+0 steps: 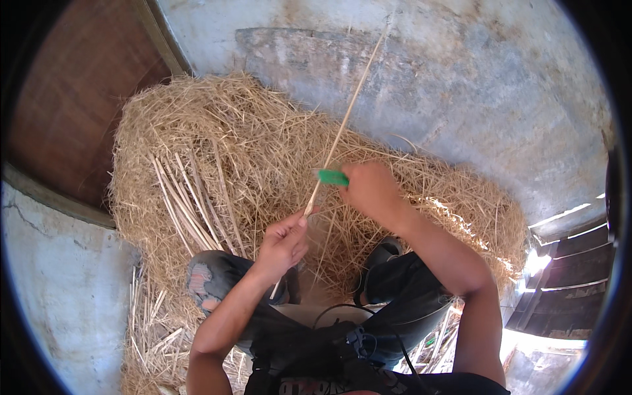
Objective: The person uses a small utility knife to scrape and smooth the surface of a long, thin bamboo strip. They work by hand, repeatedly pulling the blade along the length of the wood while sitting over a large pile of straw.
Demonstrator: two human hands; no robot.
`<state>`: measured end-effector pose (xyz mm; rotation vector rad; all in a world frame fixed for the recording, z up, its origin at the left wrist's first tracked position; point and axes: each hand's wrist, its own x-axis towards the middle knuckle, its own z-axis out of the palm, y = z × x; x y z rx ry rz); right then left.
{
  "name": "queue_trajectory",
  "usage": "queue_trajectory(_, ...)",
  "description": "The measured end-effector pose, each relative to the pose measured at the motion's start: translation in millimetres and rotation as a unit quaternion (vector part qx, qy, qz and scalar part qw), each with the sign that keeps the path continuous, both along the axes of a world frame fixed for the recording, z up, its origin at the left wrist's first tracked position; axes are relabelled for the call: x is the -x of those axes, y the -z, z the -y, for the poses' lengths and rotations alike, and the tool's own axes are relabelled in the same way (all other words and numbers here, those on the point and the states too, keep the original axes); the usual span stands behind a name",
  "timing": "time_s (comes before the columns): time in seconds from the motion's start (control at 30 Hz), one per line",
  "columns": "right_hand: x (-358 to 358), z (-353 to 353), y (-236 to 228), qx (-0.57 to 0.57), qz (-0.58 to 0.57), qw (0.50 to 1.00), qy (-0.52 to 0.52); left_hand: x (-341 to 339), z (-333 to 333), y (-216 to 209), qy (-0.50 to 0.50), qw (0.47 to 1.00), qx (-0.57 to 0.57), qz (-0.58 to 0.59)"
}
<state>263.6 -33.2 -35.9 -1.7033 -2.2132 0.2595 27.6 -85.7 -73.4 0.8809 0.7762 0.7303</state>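
My left hand (282,247) is closed around the lower part of a long, thin pale stick (347,116). The stick slants up and away to the right, and its short lower end shows beneath my hand. In my right hand (374,192) is a small green tool (332,177), gripped with the fingers curled round it. Its green part lies across or right beside the stick, a little beyond my left hand. Whether the tool touches the stick, and what its working edge looks like, I cannot make out.
Loose straw (224,122) is heaped ahead of my legs. Several cut sticks (187,204) lie on it at left, with more pieces near my left knee. A blue-grey wall (447,85) curves behind; a brown panel (79,105) stands far left, dark slats (566,289) at right.
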Motion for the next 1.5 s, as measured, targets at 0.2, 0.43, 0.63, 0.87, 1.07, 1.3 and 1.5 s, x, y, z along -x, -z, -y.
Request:
queue_trajectory(0.2, 22.6, 20.9, 12.7, 0.064, 0.03, 0.997, -0.034, -0.3, -4.4, -8.2, -0.048, 0.998, 0.035, 0.028)
queue_trajectory(0.43, 21.8, 8.7, 14.3, 0.042, 0.042, 0.998, -0.001, -4.0, -7.6, -8.5, -0.054, 0.998, 0.037, 0.022)
queue_trajectory(0.63, -3.2, -20.1, -1.5, 0.052, -0.074, 0.986, 0.143, -3.8, 6.4, -5.3, -0.009, 0.999, 0.029, 0.009)
queue_trajectory(0.87, -65.5, -19.8, -40.1, 0.028, -0.02, 0.98, 0.198, 0.4, 11.1, -2.1, 0.031, 0.999, -0.004, 0.015)
queue_trajectory(1.07, -5.3, 24.7, -4.3, 0.034, 0.011, 0.999, 0.013, -5.2, 4.7, -0.4, 0.023, 0.999, 0.002, 0.035)
queue_trajectory(1.3, 9.6, 23.2, 0.1, 0.078, 0.02, 0.997, -0.006, -3.7, 0.5, -6.4, -0.012, 1.0, 0.006, -0.005)
queue_trajectory(1.5, 7.6, 12.3, -2.2, 0.046, 0.045, 0.997, 0.034, -3.0, 1.7, -7.6, 0.001, 1.0, 0.004, -0.001)
